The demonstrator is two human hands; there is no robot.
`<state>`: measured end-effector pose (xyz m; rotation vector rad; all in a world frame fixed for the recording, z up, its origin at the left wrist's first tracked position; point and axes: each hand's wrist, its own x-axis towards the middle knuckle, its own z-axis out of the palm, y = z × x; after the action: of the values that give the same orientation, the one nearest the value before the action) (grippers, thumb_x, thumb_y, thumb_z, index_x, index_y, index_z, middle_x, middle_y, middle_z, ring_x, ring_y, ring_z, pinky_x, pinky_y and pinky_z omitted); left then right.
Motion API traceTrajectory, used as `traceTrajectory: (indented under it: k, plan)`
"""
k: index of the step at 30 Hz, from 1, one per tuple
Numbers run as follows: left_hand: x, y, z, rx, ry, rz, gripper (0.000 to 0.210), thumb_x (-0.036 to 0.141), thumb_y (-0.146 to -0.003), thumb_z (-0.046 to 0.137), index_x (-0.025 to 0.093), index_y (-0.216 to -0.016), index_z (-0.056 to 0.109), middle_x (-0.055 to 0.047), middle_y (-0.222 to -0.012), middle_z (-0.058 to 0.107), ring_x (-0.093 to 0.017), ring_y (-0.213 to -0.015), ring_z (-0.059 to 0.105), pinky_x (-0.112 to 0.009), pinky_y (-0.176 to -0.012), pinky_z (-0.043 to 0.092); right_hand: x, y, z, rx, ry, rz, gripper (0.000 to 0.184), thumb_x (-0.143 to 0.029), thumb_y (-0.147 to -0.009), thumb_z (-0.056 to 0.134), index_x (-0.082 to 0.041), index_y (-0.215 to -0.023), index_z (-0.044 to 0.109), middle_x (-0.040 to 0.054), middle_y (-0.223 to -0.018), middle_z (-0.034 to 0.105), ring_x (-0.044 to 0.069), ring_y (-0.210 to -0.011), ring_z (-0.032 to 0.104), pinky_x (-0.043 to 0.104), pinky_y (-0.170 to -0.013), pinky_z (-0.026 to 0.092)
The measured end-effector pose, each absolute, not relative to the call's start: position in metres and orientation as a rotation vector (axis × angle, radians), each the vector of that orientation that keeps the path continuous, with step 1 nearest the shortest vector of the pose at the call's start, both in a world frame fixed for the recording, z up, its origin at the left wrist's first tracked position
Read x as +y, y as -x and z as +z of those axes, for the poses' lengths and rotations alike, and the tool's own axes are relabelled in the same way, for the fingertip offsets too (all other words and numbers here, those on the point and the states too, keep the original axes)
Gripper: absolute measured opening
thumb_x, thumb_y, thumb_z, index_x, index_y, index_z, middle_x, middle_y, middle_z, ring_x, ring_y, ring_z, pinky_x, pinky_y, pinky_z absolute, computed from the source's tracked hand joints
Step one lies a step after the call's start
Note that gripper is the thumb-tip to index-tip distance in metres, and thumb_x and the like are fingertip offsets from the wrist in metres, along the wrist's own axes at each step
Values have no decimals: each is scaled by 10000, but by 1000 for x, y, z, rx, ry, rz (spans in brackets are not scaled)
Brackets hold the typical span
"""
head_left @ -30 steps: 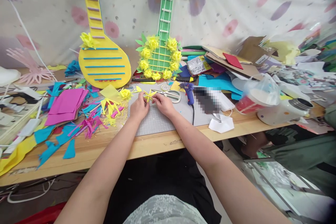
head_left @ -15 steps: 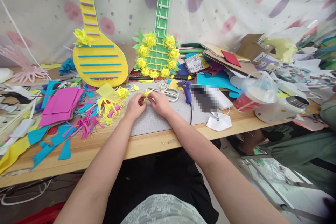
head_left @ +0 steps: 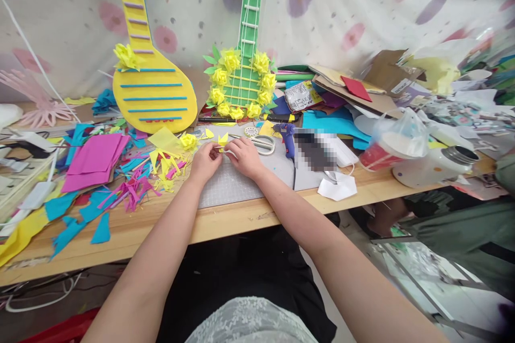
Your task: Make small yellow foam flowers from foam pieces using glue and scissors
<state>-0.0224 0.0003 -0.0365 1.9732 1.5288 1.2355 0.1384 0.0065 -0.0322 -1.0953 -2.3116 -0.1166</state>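
Note:
Between my two hands is a small piece of yellow paper [head_left: 222, 140], its pointed petal-like tips showing above my fingers. My left hand [head_left: 206, 161] is closed in a pinch at its left side. My right hand [head_left: 243, 156] has its fingers bent together over the right side. Both are just above a grey cutting mat [head_left: 231, 187]. A finished yellow paper flower [head_left: 188, 142] lies left of my left hand. Beyond my right hand are scissors [head_left: 263, 143] with pale handles and a roll of tape [head_left: 251, 132].
A purple glue gun [head_left: 287, 139] stands right of the scissors. Behind are a yellow paper instrument [head_left: 155, 94] and a green one [head_left: 244, 83] ringed with yellow flowers. Magenta sheets [head_left: 96, 163] and scraps cover the left. A cup [head_left: 388, 147] and a bottle [head_left: 434, 166] stand right; a person's leg [head_left: 450, 230] is beyond.
The yellow piece has turned between my fingers, its tips now more upright. My right hand has shifted very slightly left. The rest stays in place, apart from a small camera shift.

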Motion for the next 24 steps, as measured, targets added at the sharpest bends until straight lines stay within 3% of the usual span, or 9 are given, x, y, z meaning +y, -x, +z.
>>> traceTrajectory:
  k: [11, 24]
  plan:
    - [-1, 20, -35, 1556, -1953, 1224, 228, 123, -657, 528, 195, -869, 576, 3, -726, 578, -128, -627, 545, -277, -643, 479, 9, -133, -36, -2305, 1122, -192, 176, -263, -883, 472, -199, -1000, 587, 93, -1002, 626, 251, -987, 444, 374, -858, 295]
    - [-4, 19, -33, 1541, -1950, 1183, 234, 128, -658, 527, 203, -878, 549, 7, -729, 594, -125, -616, 557, -272, -636, 480, 8, -132, -34, -2358, 1106, -146, 208, -149, -857, 441, -188, -1001, 587, 88, -987, 632, 243, -971, 460, 363, -837, 297]
